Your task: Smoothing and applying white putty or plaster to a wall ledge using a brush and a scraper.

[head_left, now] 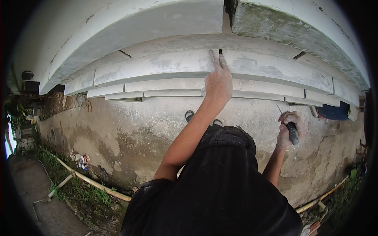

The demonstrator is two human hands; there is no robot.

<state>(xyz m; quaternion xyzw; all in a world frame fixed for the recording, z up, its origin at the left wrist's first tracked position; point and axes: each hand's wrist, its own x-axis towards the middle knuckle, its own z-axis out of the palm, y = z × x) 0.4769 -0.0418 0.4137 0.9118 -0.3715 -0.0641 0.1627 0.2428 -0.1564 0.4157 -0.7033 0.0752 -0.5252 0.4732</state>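
Observation:
My left hand (219,82), dusted white, reaches up to a long white-grey ledge (165,65). Two of its fingers are stretched out and spread against the ledge's upper edge, beside a small dark gap (220,52). The other fingers are folded, and a pale patch shows at the palm's edge; I cannot make out what it is. Lower and to the right, my right hand (284,137) is closed around a black-handled tool with a thin blade (292,133). That blade points up and left, nearly edge-on, so its exact kind is unclear. Whitish powder coats this hand too.
Stepped white ledges (173,84) curve across the view, with a thick overhanging slab (283,33) above. Below lies stained concrete ground (149,157). Bamboo poles (94,183) border greenery at the lower left. A small white container (84,158) stands nearby. A dark blue object (334,111) sits at right.

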